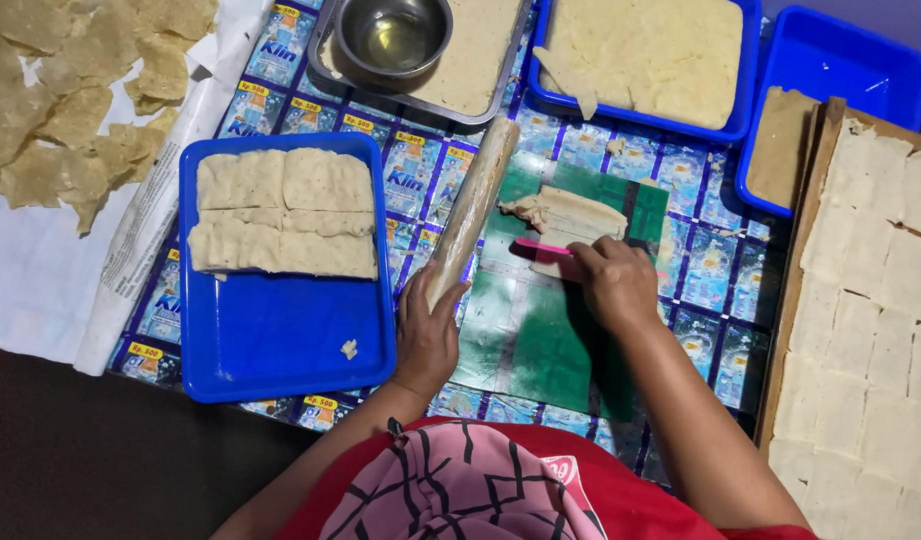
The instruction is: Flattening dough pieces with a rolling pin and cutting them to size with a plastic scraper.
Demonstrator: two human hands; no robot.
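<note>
A folded strip of pale dough (571, 212) lies on a green plastic sheet (541, 345). My right hand (613, 283) presses a pink-handled cutter (543, 246) against the near edge of that dough. My left hand (428, 335) rests with its fingers on the near end of a long dough-dusted rolling pin (473, 205), which lies slanted just left of the green sheet. To the left, a blue tray (281, 340) holds cut dough squares (281, 212) in its far half.
A metal bowl of oil (394, 38) sits in a metal tray at the top. Blue trays with dough slabs (646, 55) stand top right. A wooden board (796, 260) with several dough squares fills the right. Dried pieces (76, 95) lie on paper, top left.
</note>
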